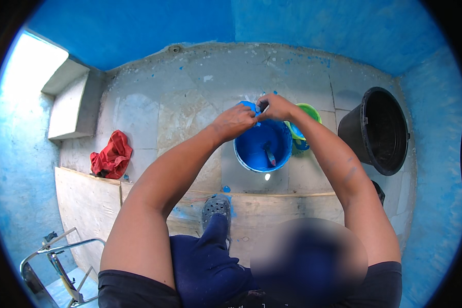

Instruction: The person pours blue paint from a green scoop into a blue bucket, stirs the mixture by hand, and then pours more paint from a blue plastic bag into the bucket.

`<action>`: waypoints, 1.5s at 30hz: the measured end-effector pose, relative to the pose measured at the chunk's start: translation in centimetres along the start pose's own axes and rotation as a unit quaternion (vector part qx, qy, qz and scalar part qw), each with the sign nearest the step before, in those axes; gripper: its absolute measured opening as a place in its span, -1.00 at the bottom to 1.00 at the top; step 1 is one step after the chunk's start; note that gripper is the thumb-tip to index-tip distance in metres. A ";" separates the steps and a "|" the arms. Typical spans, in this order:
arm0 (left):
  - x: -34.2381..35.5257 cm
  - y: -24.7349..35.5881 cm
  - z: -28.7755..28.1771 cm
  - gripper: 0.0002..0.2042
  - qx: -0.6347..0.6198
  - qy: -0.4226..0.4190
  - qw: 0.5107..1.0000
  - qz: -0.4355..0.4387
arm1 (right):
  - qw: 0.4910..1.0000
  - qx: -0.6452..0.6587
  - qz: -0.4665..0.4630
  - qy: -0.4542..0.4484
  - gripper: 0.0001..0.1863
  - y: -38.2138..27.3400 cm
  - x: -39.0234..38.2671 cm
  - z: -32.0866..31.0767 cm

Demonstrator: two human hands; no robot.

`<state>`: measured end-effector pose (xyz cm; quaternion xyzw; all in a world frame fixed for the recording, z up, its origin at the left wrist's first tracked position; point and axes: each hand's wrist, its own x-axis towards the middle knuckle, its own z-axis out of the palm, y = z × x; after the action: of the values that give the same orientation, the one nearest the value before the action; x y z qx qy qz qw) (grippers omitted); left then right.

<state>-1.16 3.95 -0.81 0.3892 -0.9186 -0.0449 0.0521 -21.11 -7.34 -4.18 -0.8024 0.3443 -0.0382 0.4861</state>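
Observation:
Above the far rim of a paint bucket (236, 150), my hands meet with their fingers closed together. My left hand (235, 122) comes from the left and my right hand (275, 109) from the right. Between and just beyond the fingers shows a small blue, paint-coloured thing (249, 106); its kind is hard to make out. The bucket holds blue paint (252, 149), and a paintbrush (269, 155) leans inside it. A light green container (313, 113) smeared with blue stands beside the bucket, partly hidden by my right forearm.
A large black tub (362, 131) sits tilted at the right. Red cloth (113, 154) lies on the tiled floor at the left. Wooden boards (87, 200) stretch across the near side, by my shoe (216, 206). A metal-framed chair (61, 256) stands lower left; blue-painted walls surround the floor.

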 end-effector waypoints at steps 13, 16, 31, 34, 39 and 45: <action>-1.1 0.4 0.3 -0.83 -0.103 0.064 0.990 -0.077 | 1.000 0.016 0.014 -0.009 -0.71 -0.4 -0.3 -0.4; -1.3 0.1 0.6 -0.85 -0.087 0.062 0.993 -0.056 | 1.000 0.012 0.021 -0.016 -0.70 -0.8 -0.4 -0.6; -0.5 0.8 0.4 -0.86 0.058 0.020 0.998 0.003 | 0.998 -0.055 0.009 -0.002 -0.73 -1.8 -0.9 -0.9; -0.3 1.0 0.3 -0.87 0.069 0.015 0.998 0.006 | 0.998 -0.069 -0.003 0.003 -0.72 -1.8 -1.0 -1.0; -0.3 1.1 0.4 -0.88 0.093 -0.002 0.996 0.007 | 0.994 -0.110 -0.010 0.016 -0.71 -2.7 -1.2 -0.7; 0.4 1.6 0.6 -0.87 0.140 -0.037 0.989 0.007 | 0.986 -0.160 -0.022 0.039 -0.75 -3.2 -1.4 -0.3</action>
<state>-2.65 4.81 -1.16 0.3844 -0.9198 0.0695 -0.0369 -20.65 -5.81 -1.06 -0.8751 0.3469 -0.0248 0.3366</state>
